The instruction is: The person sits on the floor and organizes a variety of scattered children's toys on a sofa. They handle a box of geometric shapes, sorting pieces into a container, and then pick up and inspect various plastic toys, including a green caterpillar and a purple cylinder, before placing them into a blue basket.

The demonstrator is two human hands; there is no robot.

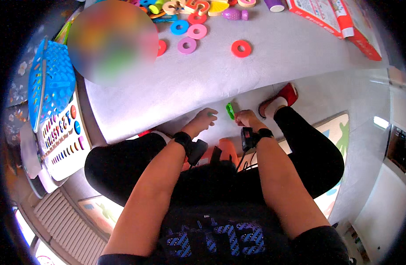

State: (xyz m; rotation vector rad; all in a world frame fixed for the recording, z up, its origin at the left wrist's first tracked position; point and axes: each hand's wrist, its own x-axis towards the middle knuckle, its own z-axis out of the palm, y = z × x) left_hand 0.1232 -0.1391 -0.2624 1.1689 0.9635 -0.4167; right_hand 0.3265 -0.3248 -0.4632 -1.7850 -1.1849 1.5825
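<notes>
Over the gap between the table and the lap, my left hand (203, 122) has its fingers curled, with a small green piece (210, 114) partly showing between them. To its right, my right hand (246, 118) pinches the lower end of a bright green plastic object (230, 111) whose exact kind I cannot tell. The two hands are apart. Beyond them, on the grey table (203, 76), lie a red ring (241, 48), a purple ring (187, 45), a pink ring (197, 31), a blue ring (180, 27) and a purple toy fish (235, 14).
Wooden number pieces (197, 6) are piled at the table's far edge, near a purple cylinder (274, 5). A red-and-white box (322, 16) lies far right. At the left are a blue perforated basket (53, 79) and a white number board (65, 155). A blurred patch hides part of the table.
</notes>
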